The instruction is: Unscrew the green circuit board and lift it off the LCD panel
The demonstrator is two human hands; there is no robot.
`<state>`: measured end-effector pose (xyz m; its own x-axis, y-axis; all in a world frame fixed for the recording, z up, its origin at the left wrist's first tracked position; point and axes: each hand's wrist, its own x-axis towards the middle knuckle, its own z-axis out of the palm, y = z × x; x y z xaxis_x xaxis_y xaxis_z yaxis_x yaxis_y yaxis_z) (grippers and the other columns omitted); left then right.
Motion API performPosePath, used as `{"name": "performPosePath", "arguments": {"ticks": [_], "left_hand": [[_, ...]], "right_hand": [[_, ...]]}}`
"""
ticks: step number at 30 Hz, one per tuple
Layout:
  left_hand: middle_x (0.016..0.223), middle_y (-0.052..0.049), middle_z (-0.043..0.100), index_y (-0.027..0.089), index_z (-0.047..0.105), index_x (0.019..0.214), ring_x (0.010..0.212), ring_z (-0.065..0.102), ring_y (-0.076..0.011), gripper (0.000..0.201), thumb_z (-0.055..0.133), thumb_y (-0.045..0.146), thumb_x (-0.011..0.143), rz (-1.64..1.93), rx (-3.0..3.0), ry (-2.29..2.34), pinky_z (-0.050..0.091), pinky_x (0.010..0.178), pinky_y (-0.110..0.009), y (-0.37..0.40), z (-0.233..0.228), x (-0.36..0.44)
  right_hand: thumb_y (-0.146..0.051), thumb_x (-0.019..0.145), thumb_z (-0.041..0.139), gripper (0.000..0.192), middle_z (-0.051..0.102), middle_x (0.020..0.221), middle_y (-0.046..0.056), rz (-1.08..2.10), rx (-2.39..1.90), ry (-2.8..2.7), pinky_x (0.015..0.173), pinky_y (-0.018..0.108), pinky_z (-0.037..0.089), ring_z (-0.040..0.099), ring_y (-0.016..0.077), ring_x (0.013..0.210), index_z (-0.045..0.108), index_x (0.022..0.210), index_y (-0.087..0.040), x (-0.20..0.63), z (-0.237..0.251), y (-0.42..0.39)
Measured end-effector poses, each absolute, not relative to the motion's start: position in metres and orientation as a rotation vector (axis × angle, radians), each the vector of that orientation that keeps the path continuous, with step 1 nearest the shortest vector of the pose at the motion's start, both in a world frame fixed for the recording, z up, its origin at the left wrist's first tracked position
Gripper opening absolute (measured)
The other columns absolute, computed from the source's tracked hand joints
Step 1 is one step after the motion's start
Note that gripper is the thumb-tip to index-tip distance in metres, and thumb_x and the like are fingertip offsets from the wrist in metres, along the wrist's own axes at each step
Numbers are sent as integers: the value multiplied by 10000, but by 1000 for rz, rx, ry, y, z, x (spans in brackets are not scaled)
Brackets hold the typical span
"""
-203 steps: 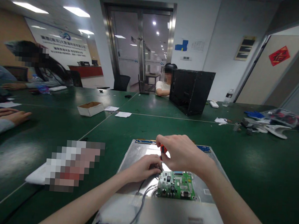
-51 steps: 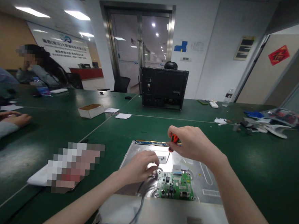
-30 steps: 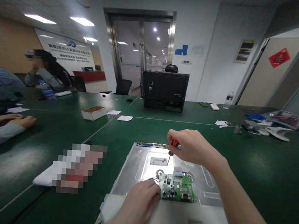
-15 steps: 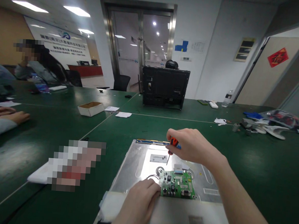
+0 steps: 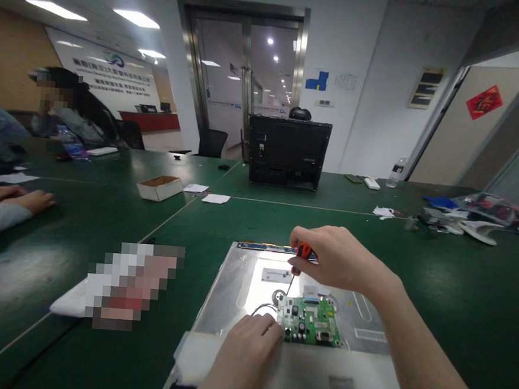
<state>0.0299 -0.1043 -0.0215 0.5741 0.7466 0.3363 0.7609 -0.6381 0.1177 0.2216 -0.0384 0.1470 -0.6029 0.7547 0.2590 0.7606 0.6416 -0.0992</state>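
Head view: the screwdriver (image 5: 297, 270) has neared the board (image 5: 310, 321).

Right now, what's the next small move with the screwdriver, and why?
Probably ease the screwdriver tip onto the far-left corner of the green circuit board: the right hand holds it pointing down close to that corner, and the left hand is at the board's left edge. Tip contact is unclear.

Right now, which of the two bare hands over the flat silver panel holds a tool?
The right hand: it grips the red-and-black screwdriver; the left hand shows no tool, resting at the green circuit board's edge.
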Motion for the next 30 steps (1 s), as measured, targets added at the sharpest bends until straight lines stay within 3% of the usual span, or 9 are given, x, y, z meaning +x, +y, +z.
{"name": "performPosePath", "arguments": {"ticks": [13,20,30], "left_hand": [[904,-45,648,210,600,892,817,603,-224,207,475,48,865,-582,-2843,-1506,413,655,-302,-106,-13,31],[906,-50,641,215,601,920,842,607,-227,215,435,78,905,-709,-2894,-1546,414,670,-302,-107,-16,29],[946,-54,656,209,616,929,861,611,-232,202,462,84,890,-606,-2833,-1666,447,708,-315,-107,-9,32]], "right_hand": [[-264,829,648,198,716,846,-18,199,-1084,-2692,592,268,323,611,156,733,593,1019,-254,234,153,-60],[-240,814,675,209,711,818,-30,264,-1010,-2721,588,263,312,583,136,682,599,1009,-240,229,153,-61],[-220,805,675,217,702,811,-12,299,-990,-2801,570,262,285,584,142,696,614,1013,-224,219,154,-65]]}}
